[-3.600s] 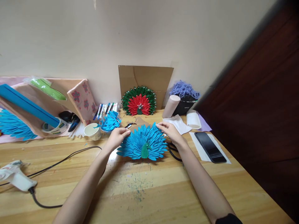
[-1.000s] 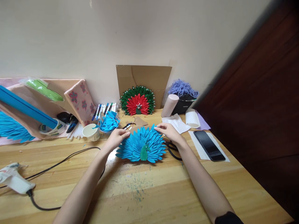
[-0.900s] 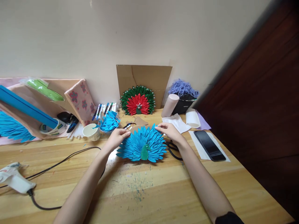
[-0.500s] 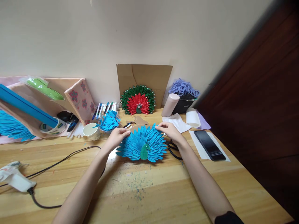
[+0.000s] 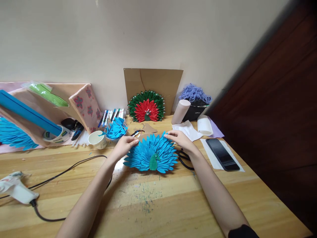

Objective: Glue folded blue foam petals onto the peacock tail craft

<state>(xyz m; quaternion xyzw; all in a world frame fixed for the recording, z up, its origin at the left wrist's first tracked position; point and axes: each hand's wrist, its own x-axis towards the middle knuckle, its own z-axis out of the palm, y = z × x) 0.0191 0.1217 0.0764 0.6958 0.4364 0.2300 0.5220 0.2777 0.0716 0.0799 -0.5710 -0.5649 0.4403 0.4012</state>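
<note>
A blue paper peacock (image 5: 146, 153) with a green body is held over the middle of the wooden table. My left hand (image 5: 125, 145) pinches its upper left edge, and my right hand (image 5: 179, 138) grips the feathers at its upper right. Behind it, a green and red peacock (image 5: 147, 107) leans against a cardboard sheet (image 5: 158, 79) by the wall. A bowl of blue paper pieces (image 5: 116, 128) stands just beyond my left hand, beside a paper cup (image 5: 97, 140).
A white glue gun (image 5: 18, 188) with a black cord lies at the left. Along the back are markers (image 5: 112, 115), a fabric-covered box (image 5: 86, 104) and a pale bottle (image 5: 181, 111). A phone (image 5: 222, 154) lies on white paper at the right.
</note>
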